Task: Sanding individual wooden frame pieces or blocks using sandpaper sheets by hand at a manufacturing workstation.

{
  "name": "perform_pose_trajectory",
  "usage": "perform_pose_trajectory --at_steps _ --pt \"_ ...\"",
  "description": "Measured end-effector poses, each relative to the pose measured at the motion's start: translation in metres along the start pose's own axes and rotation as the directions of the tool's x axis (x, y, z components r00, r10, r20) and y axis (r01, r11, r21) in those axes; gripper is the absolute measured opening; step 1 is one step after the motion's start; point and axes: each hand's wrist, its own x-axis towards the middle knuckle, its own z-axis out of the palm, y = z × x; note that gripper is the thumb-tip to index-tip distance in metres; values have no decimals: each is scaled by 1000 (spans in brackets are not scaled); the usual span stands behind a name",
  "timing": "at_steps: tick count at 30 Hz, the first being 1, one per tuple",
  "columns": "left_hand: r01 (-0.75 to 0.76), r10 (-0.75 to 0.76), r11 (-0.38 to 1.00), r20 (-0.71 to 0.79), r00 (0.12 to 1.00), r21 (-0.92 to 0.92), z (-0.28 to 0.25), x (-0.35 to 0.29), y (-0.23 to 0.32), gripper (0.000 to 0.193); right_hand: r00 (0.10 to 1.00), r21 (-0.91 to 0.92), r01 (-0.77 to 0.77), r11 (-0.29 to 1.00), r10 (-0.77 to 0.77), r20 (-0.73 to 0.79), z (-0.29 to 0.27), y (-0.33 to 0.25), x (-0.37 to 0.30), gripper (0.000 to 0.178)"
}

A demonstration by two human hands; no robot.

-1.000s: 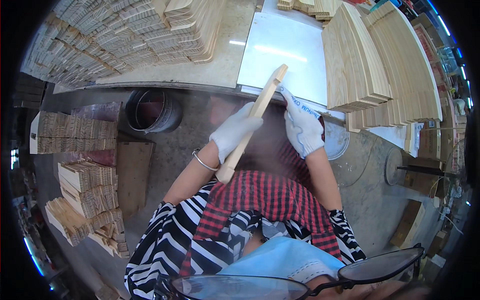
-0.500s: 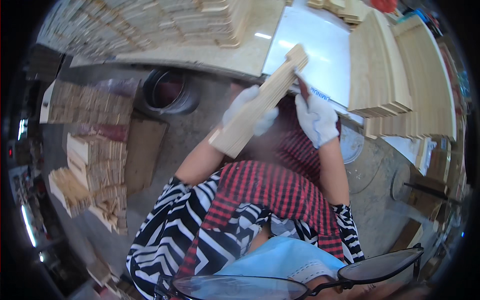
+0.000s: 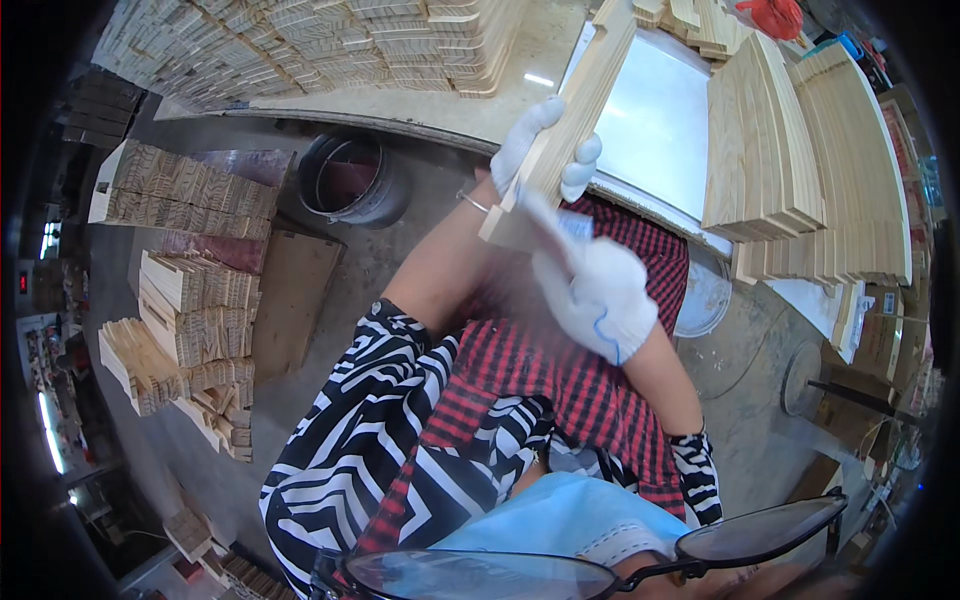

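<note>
Glare whitens the glossy board (image 3: pixel 655 125), the right hand (image 3: pixel 598 298) blurs, corners blacken.

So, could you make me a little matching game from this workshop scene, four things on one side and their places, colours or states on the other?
Things
1. Wooden piece
2. Bucket
3. Apron
4. Face mask

Descriptions
A. Standing on the floor
B. Pale blue
C. Gripped by the gloved left hand
D. Red and black checks

Right pairs: 1-C, 2-A, 3-D, 4-B
</note>
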Motion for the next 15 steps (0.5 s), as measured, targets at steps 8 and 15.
perform_pose_trajectory --at_steps 8,15 --pt "-324 699 598 -278 659 733 23 42 29 43 882 87 -469 879 463 82 2 41 -36 51" --pt "94 665 242 -236 709 966 -8 72 20 45 729 -96 -682 725 684 -15 -27 87 -8 51"
